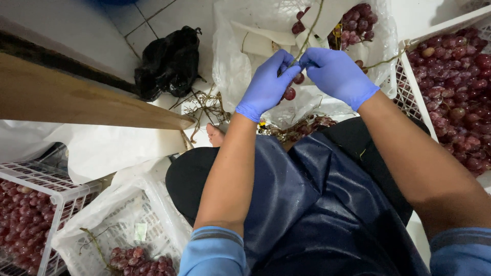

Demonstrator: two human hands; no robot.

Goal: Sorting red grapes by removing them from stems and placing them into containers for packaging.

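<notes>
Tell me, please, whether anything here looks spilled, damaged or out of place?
Yes: bare grape stems lie strewn on the tiled floor beside a crumpled black bag, not in any crate. Otherwise the left hand and right hand pinch a nearly stripped stem over the plastic-lined pile, which looks orderly.
</notes>
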